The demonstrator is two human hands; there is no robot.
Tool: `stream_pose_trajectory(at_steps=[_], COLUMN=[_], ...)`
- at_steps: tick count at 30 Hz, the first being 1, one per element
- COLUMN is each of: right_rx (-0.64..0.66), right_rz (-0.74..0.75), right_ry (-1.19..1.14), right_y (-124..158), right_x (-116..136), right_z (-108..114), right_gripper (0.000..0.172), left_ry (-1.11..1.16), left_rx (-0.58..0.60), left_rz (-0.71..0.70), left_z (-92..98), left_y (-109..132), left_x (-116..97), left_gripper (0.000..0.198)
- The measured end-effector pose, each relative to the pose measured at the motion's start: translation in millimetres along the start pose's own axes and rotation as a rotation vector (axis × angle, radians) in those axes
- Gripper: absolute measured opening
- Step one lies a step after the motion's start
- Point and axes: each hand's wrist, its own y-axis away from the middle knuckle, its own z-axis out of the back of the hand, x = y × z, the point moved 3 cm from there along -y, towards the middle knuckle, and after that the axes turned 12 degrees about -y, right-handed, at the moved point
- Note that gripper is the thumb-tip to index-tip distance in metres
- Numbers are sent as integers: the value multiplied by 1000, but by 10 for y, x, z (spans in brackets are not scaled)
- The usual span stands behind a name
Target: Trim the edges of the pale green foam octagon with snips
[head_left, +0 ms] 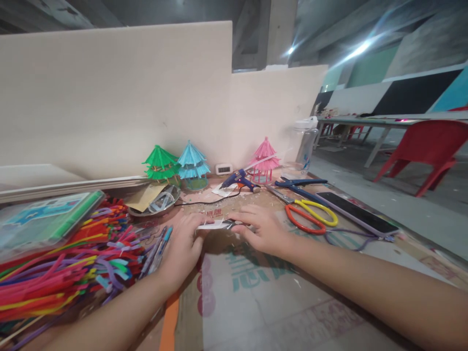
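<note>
A narrow white strip (215, 225) lies between my two hands over the cardboard (256, 302). My left hand (183, 243) pinches its left end between thumb and fingers. At the strip's right end, my right hand (258, 228) has its fingers closed around something dark and thin, too small to make out. Both hands rest low near the middle of the cardboard. Beyond them lie a blue glue gun (239, 179) and scissors with red and yellow handles (305, 226).
Pipe cleaners (54, 278), a plastic box (44, 219) and pens (159, 251) lie left. Behind stand green (159, 163), blue (193, 165) and pink (266, 158) paper pavilions. Right are blue pliers (300, 183), a phone (356, 212) and a bottle (303, 146).
</note>
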Motion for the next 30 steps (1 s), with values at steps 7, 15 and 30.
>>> stream_pose_trajectory(at_steps=[7,15,30], right_rx=[16,-4,19], right_rz=[8,63,66], right_ry=[5,14,60], right_y=[6,-3,-5], right_x=[51,85,92], right_z=[-26,-29,-27], right_gripper=[33,34,33], left_ry=[-51,-36,-56], left_rx=[3,18,38], left_rz=[-61,-83,-90], left_z=[-15,-9,-42], left_y=[23,28,14], left_x=[-7,-24,12], left_gripper=[36,31,29])
